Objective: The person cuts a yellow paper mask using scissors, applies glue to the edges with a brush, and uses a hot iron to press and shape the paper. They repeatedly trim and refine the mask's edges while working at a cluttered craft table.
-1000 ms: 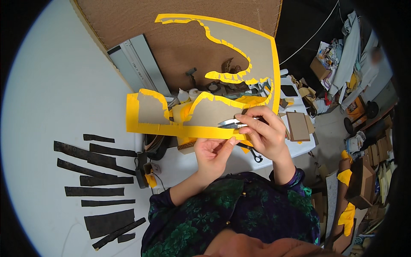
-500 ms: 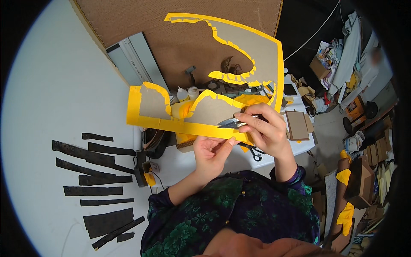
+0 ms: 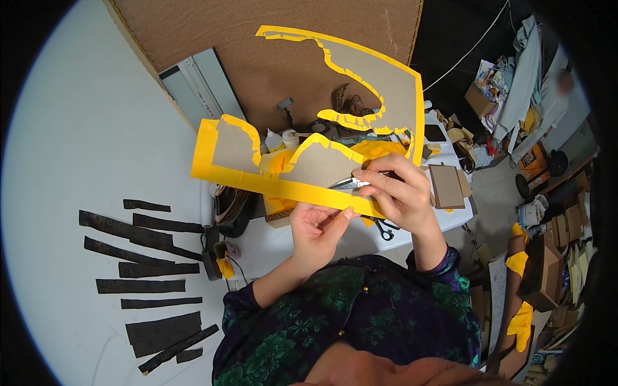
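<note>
Held up in front of me is a curved grey board (image 3: 322, 165), its edges wrapped in yellow cloth with small snipped folds along the wavy inner side. My left hand (image 3: 317, 230) pinches the board's lower yellow border between thumb and fingers. Close by on the right, my right hand (image 3: 400, 193) grips a pair of small pointed scissors (image 3: 348, 184). Their slim blades point left over the grey face, just above the yellow strip, and look nearly together. The fingers partly hide the handles, and whether the tips touch the board I cannot tell.
Black-handled scissors (image 3: 386, 229) lie on the white table (image 3: 347, 241) below the board. White bottles (image 3: 290, 137) and yellow cloth (image 3: 376, 151) sit behind it. Several black strips (image 3: 138, 286) are on the white surface at left. Boxes and scraps crowd the right.
The board has tilted slightly, its left end rising a little and its upper tip shifting right. The scissor blades, apart before, have come closer together. Both hands stay nearly in place.
</note>
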`<state>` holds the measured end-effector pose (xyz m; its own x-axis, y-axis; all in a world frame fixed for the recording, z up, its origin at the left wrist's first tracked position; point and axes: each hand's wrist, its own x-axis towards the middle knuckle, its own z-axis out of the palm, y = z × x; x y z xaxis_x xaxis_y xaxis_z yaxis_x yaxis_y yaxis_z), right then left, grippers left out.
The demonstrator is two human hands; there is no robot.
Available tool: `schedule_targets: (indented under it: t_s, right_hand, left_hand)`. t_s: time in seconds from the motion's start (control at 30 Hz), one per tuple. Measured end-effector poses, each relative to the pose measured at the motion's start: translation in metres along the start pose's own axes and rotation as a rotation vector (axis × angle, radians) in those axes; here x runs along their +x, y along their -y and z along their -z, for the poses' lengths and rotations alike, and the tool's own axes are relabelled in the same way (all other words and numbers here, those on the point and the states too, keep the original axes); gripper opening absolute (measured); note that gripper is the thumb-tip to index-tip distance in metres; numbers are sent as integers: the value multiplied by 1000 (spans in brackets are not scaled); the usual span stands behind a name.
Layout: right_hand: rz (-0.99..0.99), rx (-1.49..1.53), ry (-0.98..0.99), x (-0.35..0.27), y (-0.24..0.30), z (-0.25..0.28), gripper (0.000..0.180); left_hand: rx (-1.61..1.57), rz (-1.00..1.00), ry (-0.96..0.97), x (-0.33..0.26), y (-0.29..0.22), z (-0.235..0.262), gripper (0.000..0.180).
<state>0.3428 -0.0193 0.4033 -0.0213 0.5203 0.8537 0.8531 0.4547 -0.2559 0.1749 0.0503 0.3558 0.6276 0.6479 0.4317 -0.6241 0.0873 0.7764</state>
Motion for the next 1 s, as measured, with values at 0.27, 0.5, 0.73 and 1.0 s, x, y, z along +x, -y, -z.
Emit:
schedule_targets:
  t_s: [0.27,0.5,0.73,1.0]
  right_hand:
    - [-357,230,-393,-29,3,11,30]
    - [-747,387,-549,-62,-16,22,34]
    - [-801,539,-251,-53,-13,19,13]
    - [-158,-182,-143,-28,8,22,29]
  left_hand:
    - [-19,0,-61,-1,-5,0,50]
    - [-19,-84,-39,1,-12,-3,38]
    - [122,-33,-96,17,-14,25,23]
    - [139,-45,-97,8,-11,21,23]
